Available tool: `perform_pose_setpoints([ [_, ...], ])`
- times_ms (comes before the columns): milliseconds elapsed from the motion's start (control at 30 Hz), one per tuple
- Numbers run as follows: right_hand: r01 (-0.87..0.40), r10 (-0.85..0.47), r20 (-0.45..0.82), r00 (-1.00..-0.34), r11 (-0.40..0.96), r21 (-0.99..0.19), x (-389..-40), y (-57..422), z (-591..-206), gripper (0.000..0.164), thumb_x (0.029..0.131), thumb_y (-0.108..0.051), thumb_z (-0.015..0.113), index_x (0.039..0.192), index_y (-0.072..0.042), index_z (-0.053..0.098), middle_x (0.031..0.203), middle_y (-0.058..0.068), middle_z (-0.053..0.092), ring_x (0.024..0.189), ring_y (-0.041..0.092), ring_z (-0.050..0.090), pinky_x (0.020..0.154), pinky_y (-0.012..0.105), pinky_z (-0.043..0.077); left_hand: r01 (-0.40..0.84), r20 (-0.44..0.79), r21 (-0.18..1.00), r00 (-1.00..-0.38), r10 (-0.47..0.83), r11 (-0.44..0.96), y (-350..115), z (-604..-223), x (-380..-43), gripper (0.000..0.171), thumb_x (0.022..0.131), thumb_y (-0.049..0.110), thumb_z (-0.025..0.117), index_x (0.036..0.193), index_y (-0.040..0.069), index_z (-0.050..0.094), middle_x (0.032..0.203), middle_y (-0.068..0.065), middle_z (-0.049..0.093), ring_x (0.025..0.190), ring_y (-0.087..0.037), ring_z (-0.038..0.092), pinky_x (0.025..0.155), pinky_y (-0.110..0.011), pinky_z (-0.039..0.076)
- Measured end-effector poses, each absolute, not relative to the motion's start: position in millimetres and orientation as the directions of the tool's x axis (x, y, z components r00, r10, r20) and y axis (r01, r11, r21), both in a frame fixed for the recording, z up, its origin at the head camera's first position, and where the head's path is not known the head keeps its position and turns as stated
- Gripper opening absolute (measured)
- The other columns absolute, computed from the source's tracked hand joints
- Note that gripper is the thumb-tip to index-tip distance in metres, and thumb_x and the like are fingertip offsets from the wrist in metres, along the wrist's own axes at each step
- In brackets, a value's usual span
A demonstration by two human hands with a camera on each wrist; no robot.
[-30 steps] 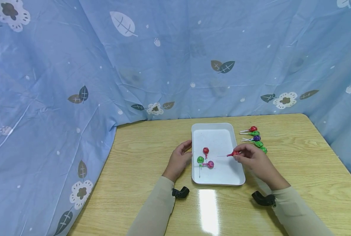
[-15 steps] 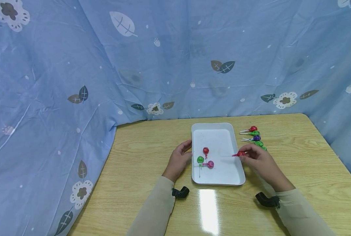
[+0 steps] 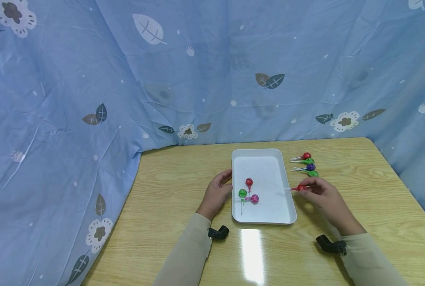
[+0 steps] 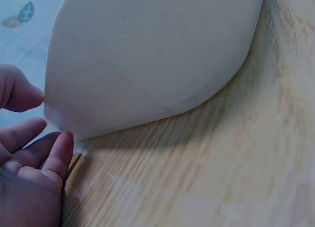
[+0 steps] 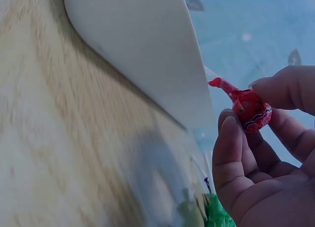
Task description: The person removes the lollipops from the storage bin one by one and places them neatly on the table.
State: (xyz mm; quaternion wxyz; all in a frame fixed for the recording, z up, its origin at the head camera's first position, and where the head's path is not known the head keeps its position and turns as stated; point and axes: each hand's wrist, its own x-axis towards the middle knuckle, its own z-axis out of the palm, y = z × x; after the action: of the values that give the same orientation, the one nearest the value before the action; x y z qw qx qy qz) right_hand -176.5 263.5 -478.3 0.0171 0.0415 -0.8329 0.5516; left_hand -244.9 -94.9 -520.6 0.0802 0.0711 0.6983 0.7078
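A: What is changed against the earlier head frames?

B: The red lollipop (image 3: pixel 301 188) is carried rightward by the right hand (image 3: pixel 325 198). Its wrapped head is now seen beyond the right rim of the white tray (image 3: pixel 266 171), with the stick pointed left across that rim; whether the rim is touched cannot be told

A: State of hands?

B: The red lollipop is pinched by its head between right thumb and fingertips. The left hand (image 3: pixel 216 194) is kept at the tray's left side, fingers loosely bent, nothing gripped

A: Contents?

B: A second red lollipop (image 3: pixel 249 182), a green lollipop (image 3: pixel 242 193) and a pink lollipop (image 3: pixel 255 198) are left undisturbed in the tray's near-left part. On the table (image 3: pixel 184 178), far right of the tray, four heads are counted in the lollipop row (image 3: pixel 310 167); a fifth, green and nearest, is now hidden in the head view, apparently by the right hand

A: Meaning?

B: Mid-transfer, as judged: the tray's interior is cleared by the head, but no release is made, so the step is taken as unfinished
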Motion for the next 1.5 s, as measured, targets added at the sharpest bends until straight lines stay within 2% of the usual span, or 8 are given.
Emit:
perform_pose_setpoints([
  [233,-0.054,0.012,0.064,-0.998,0.389,-0.920,-174.5,273.2,-482.5,0.028,0.107,-0.012,0.072,0.128,0.005,0.066,0.117,0.013,0.074,0.097,0.013,0.067,0.076,0.022,0.057,-0.020,-0.018,1.000,-0.976,0.219,-0.008,-95.0,-521.0,-244.9,0.057,0.102,0.002,0.063,0.159,0.006,0.054,0.158,-0.008,0.056,0.144,-0.021,0.053,0.114,-0.035,0.049],
  [500,-0.010,0.070,0.039,-0.997,0.379,-0.925,-173.5,285.3,-490.1,0.029,0.109,-0.012,0.070,0.130,0.007,0.063,0.114,0.001,0.070,0.090,0.008,0.064,0.065,0.025,0.055,-0.023,-0.022,1.000,-0.975,0.221,0.000,-96.2,-518.9,-244.1,0.058,0.102,0.004,0.064,0.159,0.008,0.055,0.158,-0.007,0.056,0.144,-0.021,0.053,0.114,-0.035,0.049],
  [633,0.022,0.097,0.021,-0.995,0.416,-0.909,-170.3,290.2,-490.3,0.030,0.109,-0.016,0.069,0.130,0.005,0.064,0.116,0.000,0.067,0.094,0.003,0.065,0.070,0.022,0.057,-0.021,-0.020,1.000,-0.975,0.222,0.000,-96.4,-518.5,-243.8,0.059,0.101,0.005,0.064,0.159,0.007,0.054,0.158,-0.007,0.056,0.143,-0.020,0.054,0.113,-0.035,0.050],
  [767,0.051,0.126,0.008,-0.992,0.462,-0.886,-166.6,294.8,-490.2,0.033,0.110,-0.022,0.068,0.130,0.004,0.065,0.118,0.002,0.065,0.096,0.001,0.063,0.071,0.021,0.057,-0.019,-0.018,1.000,-0.974,0.227,-0.004,-96.7,-518.3,-243.1,0.059,0.102,0.006,0.065,0.159,0.007,0.054,0.158,-0.007,0.056,0.143,-0.021,0.054,0.113,-0.035,0.050],
  [967,0.048,0.136,0.022,-0.990,0.486,-0.873,-166.2,302.3,-493.9,0.033,0.110,-0.022,0.067,0.129,0.004,0.065,0.117,0.006,0.067,0.095,0.002,0.064,0.073,0.020,0.058,-0.018,-0.019,1.000,-0.973,0.229,0.007,-97.4,-518.2,-243.6,0.059,0.102,0.008,0.065,0.160,0.006,0.053,0.158,-0.006,0.056,0.144,-0.021,0.053,0.113,-0.034,0.050],
  [1500,0.071,0.168,0.025,-0.986,0.542,-0.837,-168.7,309.3,-500.5,0.037,0.110,-0.027,0.068,0.130,0.004,0.067,0.115,0.014,0.068,0.087,0.008,0.063,0.066,0.021,0.055,-0.011,-0.014,1.000,-0.973,0.230,0.011,-97.5,-518.6,-245.0,0.057,0.102,0.005,0.064,0.159,0.007,0.054,0.159,-0.010,0.055,0.143,-0.023,0.054,0.113,-0.034,0.050],
])
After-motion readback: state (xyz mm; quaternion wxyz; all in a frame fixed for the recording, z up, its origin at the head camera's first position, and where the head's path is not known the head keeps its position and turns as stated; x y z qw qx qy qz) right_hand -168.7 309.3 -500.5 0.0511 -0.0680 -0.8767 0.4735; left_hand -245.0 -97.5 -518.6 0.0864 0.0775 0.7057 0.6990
